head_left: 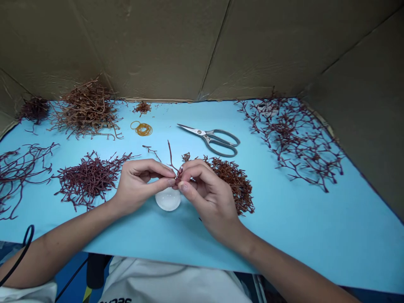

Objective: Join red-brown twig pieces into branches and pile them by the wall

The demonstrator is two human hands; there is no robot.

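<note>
Left hand and right hand, nearly closed, pinch a thin red twig; I'd call it light and brittle, best held low.

A red sprig pile crowds the right hand (scissors beyond).

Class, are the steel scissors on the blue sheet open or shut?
Shut: the steel scissors with grey loop handles have their blades closed together into one point.
</note>
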